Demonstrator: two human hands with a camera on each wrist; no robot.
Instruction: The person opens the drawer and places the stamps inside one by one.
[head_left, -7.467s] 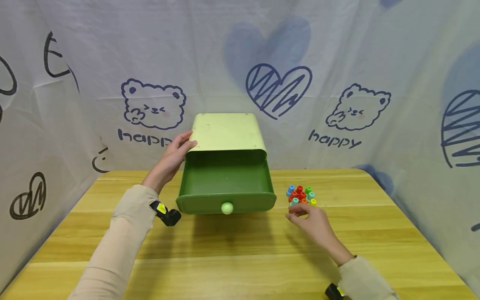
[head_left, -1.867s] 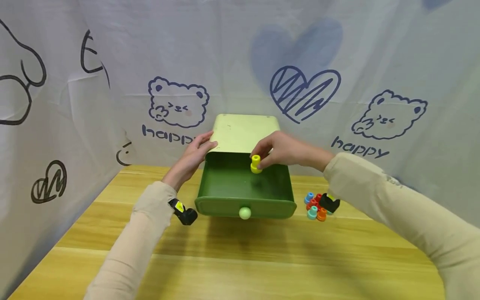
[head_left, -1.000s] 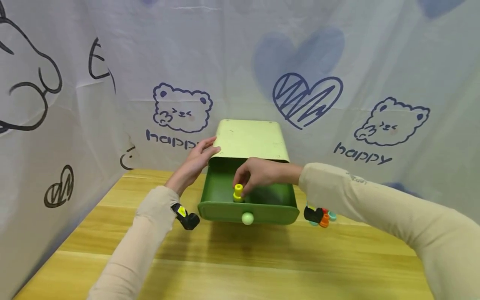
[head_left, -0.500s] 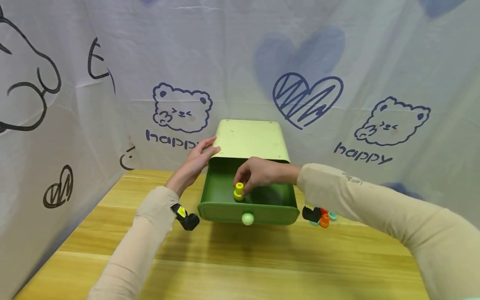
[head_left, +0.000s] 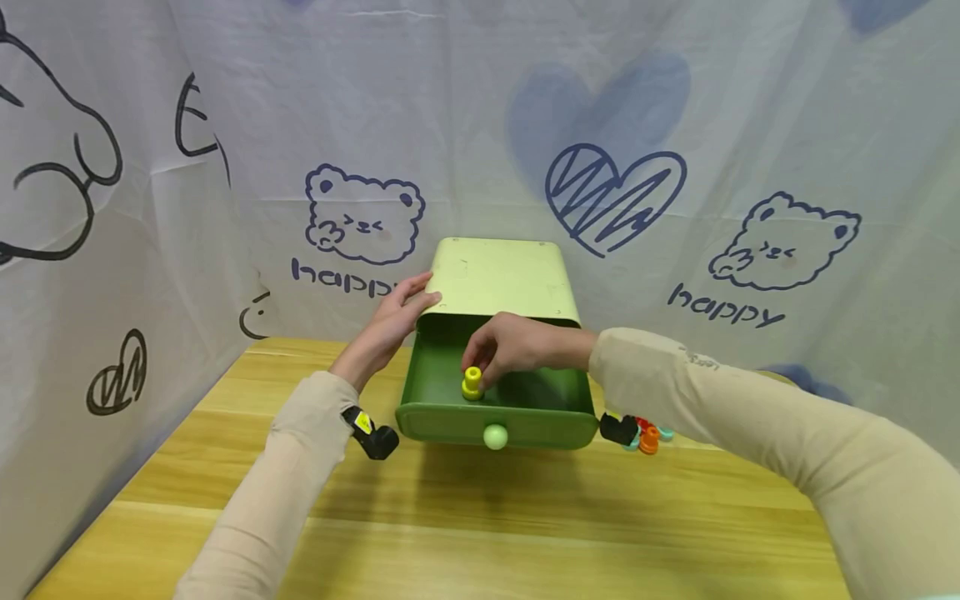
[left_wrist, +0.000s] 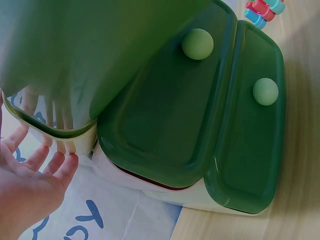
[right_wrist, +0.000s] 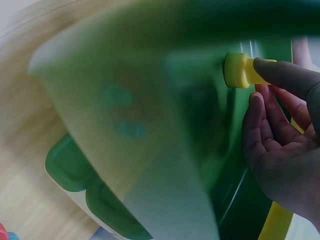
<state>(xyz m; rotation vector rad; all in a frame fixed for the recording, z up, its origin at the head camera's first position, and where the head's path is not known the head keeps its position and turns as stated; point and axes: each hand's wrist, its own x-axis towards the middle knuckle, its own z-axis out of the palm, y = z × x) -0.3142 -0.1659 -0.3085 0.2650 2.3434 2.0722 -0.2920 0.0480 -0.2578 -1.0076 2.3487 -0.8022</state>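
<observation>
My right hand (head_left: pixel 517 343) pinches a yellow stepped peg (head_left: pixel 472 385) between thumb and fingers, down inside the pulled-out green drawer (head_left: pixel 431 367). Its wide end faces the drawer floor, and a hole shows in its narrow top. In the right wrist view, this yellow peg (right_wrist: pixel 236 71) has its wide end right at the green drawer surface. My left hand (head_left: pixel 386 333) rests against the left side of the pale yellow cabinet (head_left: pixel 501 279). The left wrist view shows the left hand's fingertips (left_wrist: pixel 71 164) along the cabinet's side, fingers extended.
Below the open drawer, two closed green drawers with round knobs (left_wrist: pixel 197 44) show in the left wrist view. Several coloured pegs (head_left: pixel 648 440) stand on the wooden table (head_left: pixel 487 533) right of the cabinet, partly hidden by the right wrist camera (head_left: pixel 618 429). A printed cloth (head_left: pixel 480 100) hangs behind.
My right hand has gone from the peg pile to the drawer with the yellow peg and lowered it inside, shifting it slightly left just now. My left hand has stayed on the cabinet.
</observation>
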